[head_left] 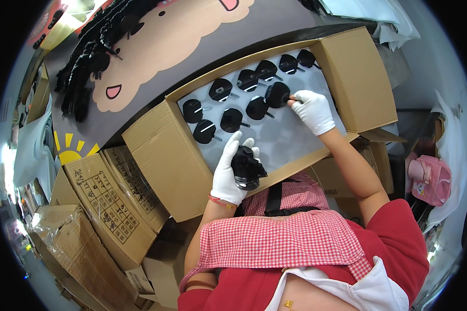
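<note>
My left hand (pixel 229 173), in a white glove, holds a stack of glossy black lenses (pixel 248 167) over the near edge of the open cardboard box (pixel 158 150). My right hand (pixel 310 111), also gloved, with its fingertips showing bare, pinches one black lens (pixel 277 95) by its narrow tab. That lens is over the pale sheet (pixel 290 140) in the box. Several similar lenses, such as one black lens (pixel 231 120), lie spaced out in two rows on the sheet. Each is a flat rounded disc with a short tab pointing to the right.
Box flaps (pixel 357 78) stick out at both sides. Beyond the box is a grey mat with a printed cartoon (pixel 192 39), with a heap of black stacked pieces (pixel 88 67) on its left. Cartons (pixel 106 202) stand at the lower left. A pink bag (pixel 431 180) sits at the right.
</note>
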`<act>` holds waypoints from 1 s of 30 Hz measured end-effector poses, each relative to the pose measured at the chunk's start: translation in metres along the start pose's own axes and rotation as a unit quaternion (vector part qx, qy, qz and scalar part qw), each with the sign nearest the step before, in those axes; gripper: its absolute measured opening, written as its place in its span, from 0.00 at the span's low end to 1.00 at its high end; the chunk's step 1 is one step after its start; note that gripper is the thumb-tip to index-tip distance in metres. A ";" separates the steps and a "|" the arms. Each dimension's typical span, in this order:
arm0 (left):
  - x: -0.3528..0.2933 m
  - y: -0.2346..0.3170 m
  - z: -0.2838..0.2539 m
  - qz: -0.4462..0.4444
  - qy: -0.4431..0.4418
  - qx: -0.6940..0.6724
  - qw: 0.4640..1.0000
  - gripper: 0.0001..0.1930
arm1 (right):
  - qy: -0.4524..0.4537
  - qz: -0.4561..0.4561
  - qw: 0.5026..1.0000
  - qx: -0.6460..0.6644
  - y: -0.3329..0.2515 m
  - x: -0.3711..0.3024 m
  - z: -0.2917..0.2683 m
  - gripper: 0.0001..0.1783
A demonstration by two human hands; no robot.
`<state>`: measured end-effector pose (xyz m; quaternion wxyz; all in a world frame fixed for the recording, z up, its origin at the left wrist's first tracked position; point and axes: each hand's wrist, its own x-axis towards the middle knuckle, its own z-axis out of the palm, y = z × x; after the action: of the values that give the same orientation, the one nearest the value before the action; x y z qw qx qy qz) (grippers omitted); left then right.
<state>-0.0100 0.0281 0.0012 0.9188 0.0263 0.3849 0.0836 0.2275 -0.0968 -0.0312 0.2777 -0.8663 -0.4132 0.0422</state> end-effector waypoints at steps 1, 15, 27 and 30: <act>0.006 -0.001 0.003 0.011 -0.007 0.026 1.000 0.23 | 0.011 0.008 1.000 -0.011 0.008 0.000 -0.006 0.08; 0.096 -0.012 0.068 0.039 0.015 0.111 0.993 0.21 | -0.054 0.078 0.995 -0.011 0.020 -0.008 -0.059 0.25; 0.008 -0.035 0.014 0.158 -0.048 0.208 0.964 0.21 | -0.376 0.098 0.907 0.161 -0.082 -0.034 -0.030 0.14; -0.027 -0.019 0.010 0.120 0.012 0.211 0.970 0.28 | -0.378 0.066 0.906 0.176 -0.092 -0.032 -0.015 0.15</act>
<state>-0.0189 0.0047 0.0255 0.8712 0.2644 0.3986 0.1110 0.1473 -0.0806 0.0234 0.2452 -0.7475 -0.4150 0.4570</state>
